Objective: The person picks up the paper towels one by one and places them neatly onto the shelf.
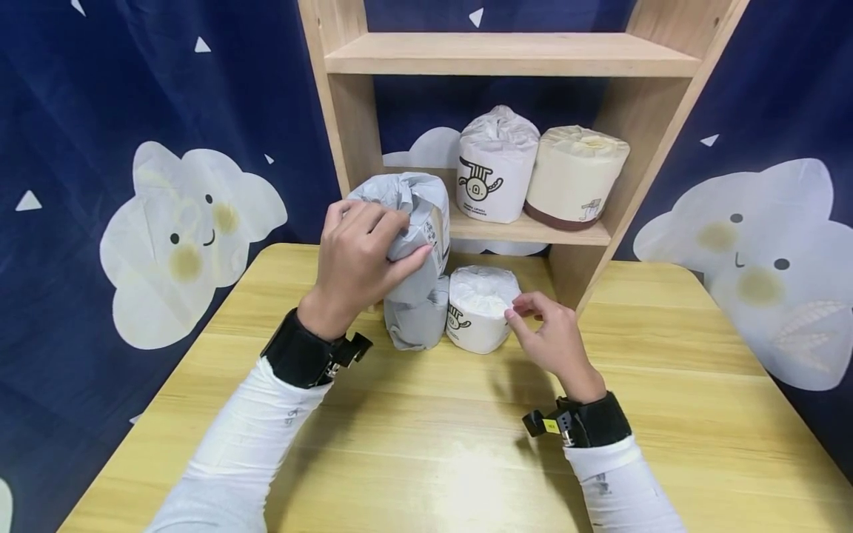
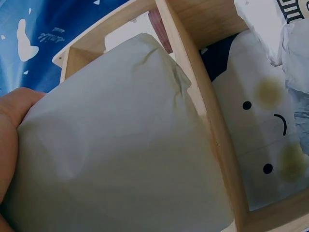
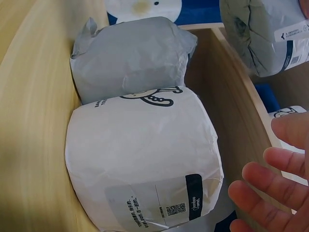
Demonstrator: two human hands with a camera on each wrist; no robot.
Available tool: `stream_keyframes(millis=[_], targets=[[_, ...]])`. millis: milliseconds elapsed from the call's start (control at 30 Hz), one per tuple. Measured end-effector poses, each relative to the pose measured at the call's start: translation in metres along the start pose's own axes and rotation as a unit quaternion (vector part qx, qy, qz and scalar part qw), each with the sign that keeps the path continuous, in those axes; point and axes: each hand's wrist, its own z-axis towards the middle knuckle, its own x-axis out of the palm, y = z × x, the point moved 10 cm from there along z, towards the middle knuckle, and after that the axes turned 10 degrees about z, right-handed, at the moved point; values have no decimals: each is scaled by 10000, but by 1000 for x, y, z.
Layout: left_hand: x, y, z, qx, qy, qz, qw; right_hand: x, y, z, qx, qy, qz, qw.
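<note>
My left hand (image 1: 360,259) grips a grey-wrapped toilet roll (image 1: 426,203) from its left side, thumb across the front, at the left of the shelf's middle level. In the left wrist view this roll (image 2: 111,130) fills much of the picture. Below it, a second grey-wrapped roll (image 1: 416,322) rests on the tabletop. Beside that sits a white-wrapped toilet roll (image 1: 483,296) with a cartoon print, its label and QR code facing the right wrist camera. At its right edge is my right hand (image 1: 549,337), fingers loosely bent and spread apart in the right wrist view.
A wooden shelf unit (image 1: 513,55) stands at the back of the table (image 1: 426,444). On its middle level are a white roll (image 1: 496,174) and a cream roll (image 1: 576,181) with a brown base. Behind hangs a dark blue curtain (image 1: 53,96) with cloud prints.
</note>
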Motion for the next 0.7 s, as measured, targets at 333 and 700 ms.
stream_keyframes(millis=[333, 700], targets=[[8, 10, 9, -151, -3, 77, 9999, 0, 1, 0, -39, -24, 32, 10000], [15, 17, 14, -147, -114, 170, 9997, 1, -1, 0, 23, 32, -30, 10000]])
